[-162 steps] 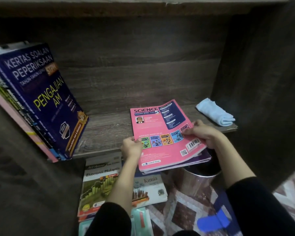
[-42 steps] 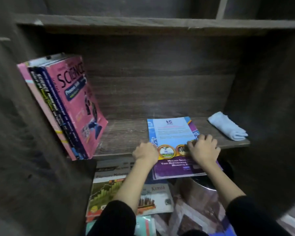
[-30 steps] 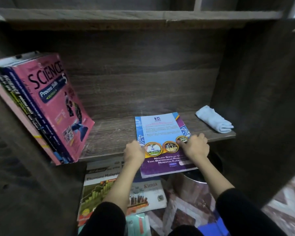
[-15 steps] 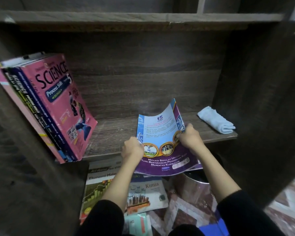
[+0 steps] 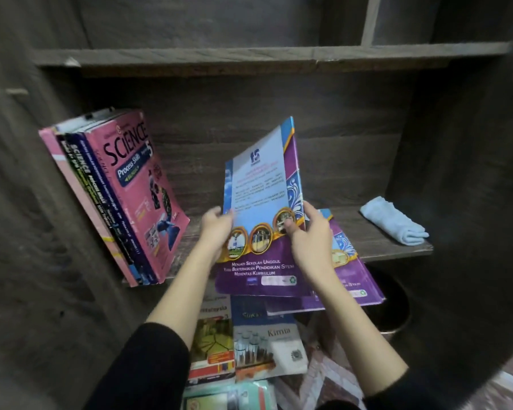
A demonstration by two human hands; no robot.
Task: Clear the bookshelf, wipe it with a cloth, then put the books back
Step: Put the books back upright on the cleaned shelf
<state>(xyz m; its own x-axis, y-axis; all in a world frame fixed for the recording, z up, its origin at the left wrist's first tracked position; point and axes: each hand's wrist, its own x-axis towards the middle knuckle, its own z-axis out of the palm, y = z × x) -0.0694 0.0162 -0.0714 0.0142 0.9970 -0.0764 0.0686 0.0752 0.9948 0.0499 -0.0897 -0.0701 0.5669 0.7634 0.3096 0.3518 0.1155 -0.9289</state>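
A thin purple and blue book (image 5: pixel 261 202) stands tilted up off the dark wooden shelf (image 5: pixel 376 247). My left hand (image 5: pixel 216 229) grips its left edge and my right hand (image 5: pixel 308 235) grips its right edge, thumb on the cover. A second, matching purple book (image 5: pixel 350 276) lies flat under it, overhanging the shelf's front edge. Several books, a pink Science one (image 5: pixel 139 187) in front, lean against the shelf's left wall. A folded light blue cloth (image 5: pixel 394 220) lies at the shelf's right end.
Below the shelf, more books (image 5: pixel 264 344) lie on the floor, one titled Kimia. A dark round metal bin (image 5: pixel 391 303) stands under the shelf's right part. Another shelf board (image 5: pixel 249 54) runs above. A patterned rug (image 5: pixel 501 380) shows at the lower right.
Both hands have lifted the top purple book from lying flat to nearly upright, uncovering a matching book beneath it. The view has tilted upward a little.
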